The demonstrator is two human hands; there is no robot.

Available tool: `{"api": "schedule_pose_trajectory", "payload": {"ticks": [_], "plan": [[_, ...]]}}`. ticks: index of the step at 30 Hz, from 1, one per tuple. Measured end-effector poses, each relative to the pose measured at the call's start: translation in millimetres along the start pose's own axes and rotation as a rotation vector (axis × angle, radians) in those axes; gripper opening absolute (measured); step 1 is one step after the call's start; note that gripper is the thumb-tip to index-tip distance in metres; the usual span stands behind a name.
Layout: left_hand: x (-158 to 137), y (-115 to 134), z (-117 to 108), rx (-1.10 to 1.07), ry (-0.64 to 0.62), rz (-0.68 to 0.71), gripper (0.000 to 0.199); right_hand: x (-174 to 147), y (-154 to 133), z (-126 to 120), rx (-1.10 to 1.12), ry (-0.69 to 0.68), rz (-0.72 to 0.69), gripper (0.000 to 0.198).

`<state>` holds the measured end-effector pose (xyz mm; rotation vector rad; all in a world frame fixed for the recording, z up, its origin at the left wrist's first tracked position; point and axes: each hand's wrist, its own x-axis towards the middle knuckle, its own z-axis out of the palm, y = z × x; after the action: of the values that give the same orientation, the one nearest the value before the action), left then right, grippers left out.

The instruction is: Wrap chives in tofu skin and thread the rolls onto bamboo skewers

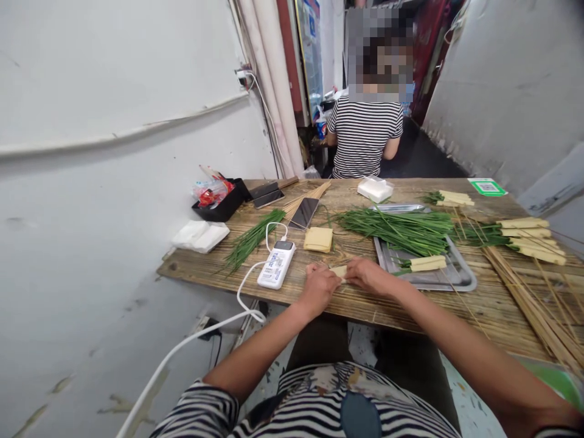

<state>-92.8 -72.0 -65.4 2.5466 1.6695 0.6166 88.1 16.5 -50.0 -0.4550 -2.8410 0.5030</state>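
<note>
Both hands are closed on a pale yellow tofu sheet (338,272) at the front edge of the wooden table. My left hand (320,285) grips its left end, and my right hand (364,274) pinches its right end. What lies inside the sheet is hidden by the fingers. Just beyond my hands sits a small stack of tofu sheets (318,239). To the right, long green chives (401,230) lie heaped across a metal tray (464,280). Two finished-looking tofu rolls (427,263) with chive ends rest in that tray.
A white power bank (276,265) with cables lies left of my hands, near loose chives (255,238) and a phone (303,213). Bamboo skewers (524,298) and more tofu rolls (524,225) lie at right. A black box (221,207) stands at left. A person (365,134) sits beyond the table.
</note>
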Motion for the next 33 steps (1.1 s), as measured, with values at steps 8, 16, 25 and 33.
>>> {"api": "schedule_pose_trajectory", "payload": {"ticks": [8, 16, 25, 33], "plan": [[11.9, 5.8, -12.6, -0.070, -0.080, -0.086, 0.031, -10.6, -17.4, 12.4, -0.314, 0.072, 0.086, 0.025], [12.6, 7.4, -14.5, -0.029, -0.076, -0.112, 0.031, -18.2, -32.7, 19.4, -0.438, 0.109, 0.092, 0.021], [-14.0, 19.1, 6.7, 0.234, 0.105, -0.023, 0.017, -11.6, -25.2, 15.3, -0.432, 0.111, 0.110, 0.022], [-10.9, 14.5, 11.2, 0.324, 0.047, 0.023, 0.019, -9.0, -22.8, 15.5, -0.434, 0.080, 0.112, 0.023]]}}
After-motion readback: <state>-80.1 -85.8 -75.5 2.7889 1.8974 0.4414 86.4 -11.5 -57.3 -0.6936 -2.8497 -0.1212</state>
